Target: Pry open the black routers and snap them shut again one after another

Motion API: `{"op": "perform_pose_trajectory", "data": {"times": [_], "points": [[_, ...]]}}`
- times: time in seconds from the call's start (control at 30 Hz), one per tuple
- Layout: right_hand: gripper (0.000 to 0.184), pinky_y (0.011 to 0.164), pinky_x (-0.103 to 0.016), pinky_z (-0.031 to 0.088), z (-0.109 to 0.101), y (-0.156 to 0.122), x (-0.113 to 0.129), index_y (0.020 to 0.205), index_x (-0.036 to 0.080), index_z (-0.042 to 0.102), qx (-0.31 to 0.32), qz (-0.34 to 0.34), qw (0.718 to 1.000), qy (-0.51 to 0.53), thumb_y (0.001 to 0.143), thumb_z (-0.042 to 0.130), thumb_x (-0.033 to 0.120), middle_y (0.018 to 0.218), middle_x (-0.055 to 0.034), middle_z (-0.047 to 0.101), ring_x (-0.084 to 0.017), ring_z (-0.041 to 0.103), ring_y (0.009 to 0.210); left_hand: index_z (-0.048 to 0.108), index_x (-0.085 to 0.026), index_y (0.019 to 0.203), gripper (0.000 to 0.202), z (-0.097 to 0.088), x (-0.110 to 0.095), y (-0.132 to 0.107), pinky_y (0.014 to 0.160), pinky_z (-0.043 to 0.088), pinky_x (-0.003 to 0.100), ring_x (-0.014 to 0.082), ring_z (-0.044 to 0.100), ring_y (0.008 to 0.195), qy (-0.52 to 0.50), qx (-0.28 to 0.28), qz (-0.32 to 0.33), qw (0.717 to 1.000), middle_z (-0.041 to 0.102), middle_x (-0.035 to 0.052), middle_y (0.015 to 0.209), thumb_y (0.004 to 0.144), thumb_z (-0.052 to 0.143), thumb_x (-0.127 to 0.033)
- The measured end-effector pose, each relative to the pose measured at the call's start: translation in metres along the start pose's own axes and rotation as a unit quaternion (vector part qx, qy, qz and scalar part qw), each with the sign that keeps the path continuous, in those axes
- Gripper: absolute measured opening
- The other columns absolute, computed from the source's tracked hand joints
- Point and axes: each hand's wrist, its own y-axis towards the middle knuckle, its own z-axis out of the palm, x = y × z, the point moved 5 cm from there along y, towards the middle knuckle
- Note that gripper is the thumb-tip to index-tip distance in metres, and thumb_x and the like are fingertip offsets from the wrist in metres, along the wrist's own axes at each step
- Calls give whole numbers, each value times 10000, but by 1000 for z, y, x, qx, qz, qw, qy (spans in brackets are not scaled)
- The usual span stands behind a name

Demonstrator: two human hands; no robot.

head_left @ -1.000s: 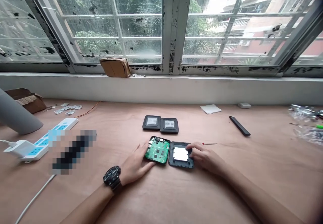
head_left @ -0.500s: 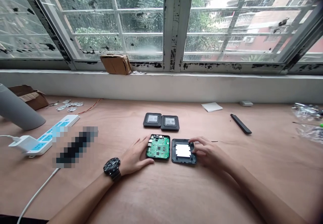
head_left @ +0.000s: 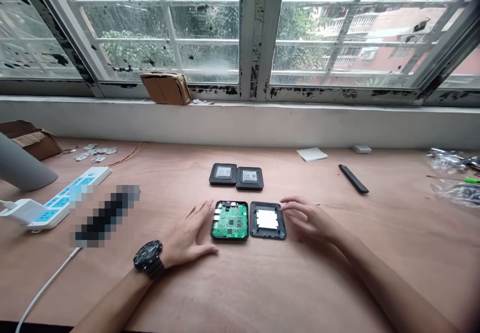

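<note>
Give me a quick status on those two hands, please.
Left hand open, empty, beside green circuit board. Right hand open, empty, at corner of open black case. Just beyond, a labelled black unit and its twin.

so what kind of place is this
Probably a makeshift electronics repair bench by a window: an exposed green circuit board beside a black casing shell, with a power strip and small screwdriver on the plywood worktop.
</note>
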Motion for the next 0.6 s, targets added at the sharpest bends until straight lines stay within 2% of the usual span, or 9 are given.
{"op": "perform_pose_trajectory", "data": {"times": [0.07, 0.13, 0.2, 0.27, 0.4, 0.6], "points": [[426, 1106, -473, 483, -3, 0, -2, 1391, 299, 555, -10, 12, 1000, -5, 977, 600, 392, 1449, -102, 547, -284, 545, 1333, 1, -230, 1639, 1159, 3, 9, -2, 1243, 210, 567, 387, 217, 1524, 18, 17, -10, 1000, 151, 147, 1672, 828, 641, -757], [782, 1169, -543, 402, 0, -1, -7, 1550, 296, 363, 5, 24, 999, -26, 884, 710, 513, 1574, -123, 422, -339, 407, 1451, 53, -238, 1640, 1125, 6, 15, -4, 1243, 194, 572, 388, 204, 1526, 28, 31, -14, 999, 150, 138, 1670, 829, 615, -778], [1096, 1220, -609, 280, 8, -2, -13, 1620, 277, 197, 36, 28, 997, -55, 762, 789, 616, 1654, -139, 287, -391, 242, 1524, 83, -244, 1639, 1101, 7, 17, -5, 1246, 188, 565, 381, 203, 1529, 30, 35, -14, 999, 154, 125, 1670, 832, 608, -779], [1256, 1247, -629, 170, 17, -4, -18, 1637, 257, 121, 69, 29, 994, -74, 679, 816, 680, 1679, -144, 218, -414, 138, 1544, 87, -246, 1639, 1098, 7, 18, -5, 1247, 188, 561, 377, 207, 1529, 26, 28, -12, 999, 155, 117, 1671, 833, 612, -775], [1334, 1261, -606, 117, 28, -4, -22, 1640, 232, 79, 99, 42, 991, -74, 639, 815, 719, 1680, -151, 206, -415, 105, 1546, 95, -245, 1638, 1095, 8, 18, -5, 1245, 194, 559, 379, 218, 1526, 22, 20, -9, 1000, 159, 115, 1671, 832, 620, -768], [1331, 1266, -594, 94, 29, -3, -24, 1639, 230, 82, 98, 39, 992, -65, 641, 813, 718, 1685, -150, 185, -407, 103, 1549, 103, -254, 1638, 1096, 9, 18, -6, 1249, 189, 550, 377, 220, 1526, 20, 17, -12, 1000, 159, 110, 1671, 825, 625, -773]]}}
